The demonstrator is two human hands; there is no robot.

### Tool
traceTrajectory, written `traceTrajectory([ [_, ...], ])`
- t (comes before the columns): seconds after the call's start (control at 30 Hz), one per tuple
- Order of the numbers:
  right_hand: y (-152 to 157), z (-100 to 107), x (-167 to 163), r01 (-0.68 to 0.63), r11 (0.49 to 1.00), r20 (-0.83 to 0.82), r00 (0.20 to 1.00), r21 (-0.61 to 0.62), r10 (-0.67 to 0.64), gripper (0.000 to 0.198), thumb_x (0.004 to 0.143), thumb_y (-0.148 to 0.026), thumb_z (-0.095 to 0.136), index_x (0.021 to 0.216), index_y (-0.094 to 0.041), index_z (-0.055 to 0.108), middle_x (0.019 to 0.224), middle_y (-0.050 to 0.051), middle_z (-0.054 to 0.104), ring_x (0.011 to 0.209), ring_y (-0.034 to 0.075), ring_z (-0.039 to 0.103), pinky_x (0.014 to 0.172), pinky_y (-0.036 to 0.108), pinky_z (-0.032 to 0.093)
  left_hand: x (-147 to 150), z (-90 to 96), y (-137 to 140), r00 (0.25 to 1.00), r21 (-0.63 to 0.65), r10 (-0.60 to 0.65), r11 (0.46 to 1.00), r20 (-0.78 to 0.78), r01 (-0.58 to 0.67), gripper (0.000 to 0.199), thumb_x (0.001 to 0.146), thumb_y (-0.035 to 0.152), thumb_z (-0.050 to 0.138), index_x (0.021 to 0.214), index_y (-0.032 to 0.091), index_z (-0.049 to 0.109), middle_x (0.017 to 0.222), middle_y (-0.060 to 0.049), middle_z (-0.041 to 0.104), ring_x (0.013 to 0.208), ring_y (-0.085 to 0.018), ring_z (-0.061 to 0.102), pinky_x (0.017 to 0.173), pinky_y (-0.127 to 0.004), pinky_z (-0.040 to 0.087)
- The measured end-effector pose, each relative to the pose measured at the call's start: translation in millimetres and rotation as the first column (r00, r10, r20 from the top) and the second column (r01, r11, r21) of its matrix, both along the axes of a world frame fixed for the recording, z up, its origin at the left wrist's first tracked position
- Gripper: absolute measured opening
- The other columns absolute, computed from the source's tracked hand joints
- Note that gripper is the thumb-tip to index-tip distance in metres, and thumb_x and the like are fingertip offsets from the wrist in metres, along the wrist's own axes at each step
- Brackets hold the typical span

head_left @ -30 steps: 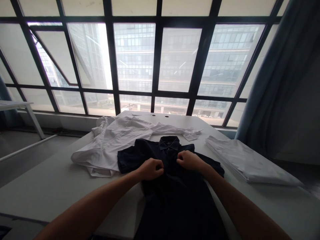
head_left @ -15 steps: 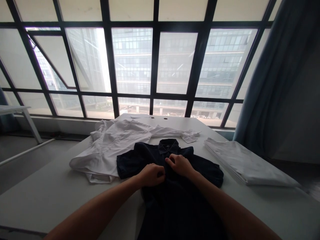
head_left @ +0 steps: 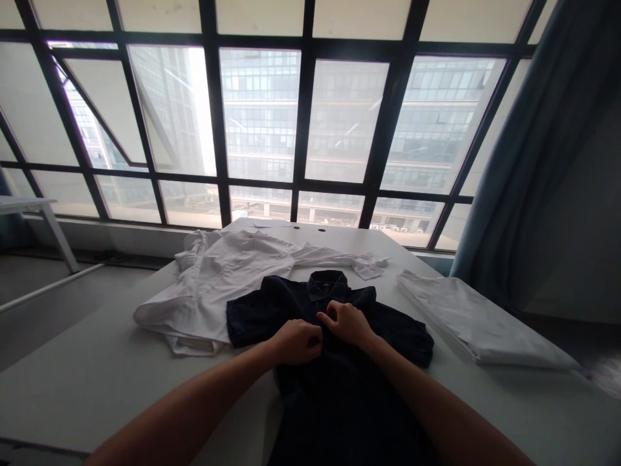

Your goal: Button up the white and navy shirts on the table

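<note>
A dark navy short-sleeved shirt [head_left: 334, 401] lies front up on the white table, its collar toward the window and both sleeves spread out. My left hand [head_left: 298, 341] is closed at the middle of the chest, fingers curled on the front of the shirt. Just right of it and a little nearer the collar, my right hand [head_left: 345, 321] pinches at the shirt front below the collar. The fingertips of both hands meet the dark fabric along the front opening. Any button between them is too dark and small to make out.
A crumpled white shirt [head_left: 233, 265] lies to the left and behind, partly beside the navy sleeve. Folded white cloth [head_left: 485, 320] rests at the right on the white table [head_left: 82, 382]. Beyond stand large windows and a blue curtain [head_left: 514, 213].
My hands have drawn slightly closer together, the right fingertips shifting a little left and the left hand a little right. The shirt stays in place.
</note>
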State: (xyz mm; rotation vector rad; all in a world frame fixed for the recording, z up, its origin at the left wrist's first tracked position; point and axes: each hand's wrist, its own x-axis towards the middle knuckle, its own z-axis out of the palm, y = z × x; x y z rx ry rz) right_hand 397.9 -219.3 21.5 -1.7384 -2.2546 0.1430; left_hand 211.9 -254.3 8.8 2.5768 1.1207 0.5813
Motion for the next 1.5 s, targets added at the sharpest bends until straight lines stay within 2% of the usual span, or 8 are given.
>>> traceTrajectory([
  [0.23, 1.1, -3.7, -3.8, -0.007, 1.000, 0.057, 0.998, 0.008, 0.007, 0.023, 0.093, -0.035, 0.050, 0.092, -0.021, 0.067, 0.086, 0.005, 0.073, 0.082, 0.020, 0.068, 0.065, 0.026, 0.035, 1.1, 3.5, -2.3, 0.999, -0.025, 0.017, 1.000, -0.031, -0.018, 0.012, 0.078, 0.020, 0.059, 0.083, 0.020, 0.071, 0.074, 0.000, 0.070, 0.067, -0.015, 0.063, 0.062, -0.021, 0.038],
  [0.33, 1.2, -3.3, -2.8, -0.030, 1.000, 0.050, 0.998, -0.001, 0.030, 0.031, 0.094, -0.047, 0.049, 0.093, -0.021, 0.067, 0.085, 0.006, 0.072, 0.081, 0.022, 0.068, 0.066, 0.027, 0.037, 1.2, 2.7, -1.8, 0.999, -0.033, 0.029, 0.999, -0.041, -0.030, 0.013, 0.079, 0.021, 0.059, 0.085, 0.020, 0.071, 0.075, 0.000, 0.071, 0.068, -0.015, 0.063, 0.062, -0.021, 0.039],
  [0.47, 1.2, -2.7, -1.9, -0.067, 0.998, 0.048, 0.997, -0.019, 0.068, 0.038, 0.086, -0.057, 0.059, 0.096, -0.021, 0.066, 0.081, 0.005, 0.071, 0.078, 0.023, 0.067, 0.065, 0.027, 0.038, 0.8, 0.0, 0.5, 0.999, -0.020, 0.036, 0.999, -0.036, -0.037, 0.014, 0.080, 0.023, 0.058, 0.084, 0.020, 0.071, 0.075, -0.001, 0.071, 0.068, -0.015, 0.063, 0.062, -0.022, 0.039],
  [0.63, 2.4, -2.4, -2.5, -0.050, 0.999, 0.059, 0.997, -0.012, 0.051, 0.024, 0.090, -0.042, 0.055, 0.094, -0.021, 0.066, 0.084, 0.007, 0.072, 0.080, 0.024, 0.068, 0.063, 0.028, 0.036, -0.4, -2.0, 2.2, 0.999, -0.044, 0.032, 0.999, -0.002, -0.032, 0.012, 0.080, 0.022, 0.058, 0.082, 0.019, 0.070, 0.070, 0.001, 0.068, 0.063, -0.013, 0.060, 0.060, -0.021, 0.036],
  [0.9, 4.0, -0.8, -2.6, -0.023, 0.999, 0.025, 0.999, -0.038, 0.024, 0.021, 0.091, -0.031, 0.049, 0.093, -0.020, 0.066, 0.086, 0.009, 0.072, 0.081, 0.025, 0.067, 0.066, 0.029, 0.036, -1.2, -0.8, 1.0, 0.999, -0.061, 0.026, 0.998, 0.040, -0.023, 0.011, 0.080, 0.021, 0.060, 0.082, 0.019, 0.070, 0.070, 0.001, 0.068, 0.063, -0.012, 0.059, 0.061, -0.021, 0.036],
  [1.13, 19.7, -4.5, 7.9, -0.038, 0.995, -0.219, 0.975, -0.093, 0.017, 0.016, 0.085, -0.024, 0.052, 0.081, -0.018, 0.066, 0.081, 0.006, 0.070, 0.076, 0.019, 0.063, 0.065, 0.026, 0.036, -4.7, -1.1, 1.4, 0.998, -0.064, 0.035, 0.997, 0.047, -0.032, 0.012, 0.081, 0.023, 0.059, 0.083, 0.020, 0.071, 0.071, 0.001, 0.068, 0.062, -0.012, 0.058, 0.060, -0.021, 0.035],
  [1.33, 27.6, -4.3, 14.2, -0.106, 0.986, -0.531, 0.847, -0.128, 0.022, 0.016, 0.081, -0.021, 0.050, 0.068, -0.017, 0.058, 0.064, 0.000, 0.059, 0.061, 0.014, 0.054, 0.060, 0.024, 0.037, -10.5, 4.9, -0.3, 0.994, -0.087, 0.111, 0.990, 0.012, -0.110, 0.015, 0.082, 0.024, 0.056, 0.083, 0.021, 0.070, 0.071, 0.001, 0.068, 0.064, -0.013, 0.060, 0.060, -0.021, 0.035],
  [1.5, 28.1, -5.5, 14.6, -0.116, 0.972, -0.603, 0.797, -0.203, -0.031, 0.016, 0.081, -0.023, 0.050, 0.067, -0.017, 0.056, 0.056, -0.004, 0.050, 0.052, 0.012, 0.048, 0.053, 0.023, 0.035, -11.8, 9.1, 0.6, 0.993, -0.097, 0.116, 0.988, -0.021, -0.118, 0.014, 0.081, 0.025, 0.057, 0.082, 0.021, 0.070, 0.071, 0.001, 0.068, 0.063, -0.012, 0.059, 0.059, -0.021, 0.034],
])
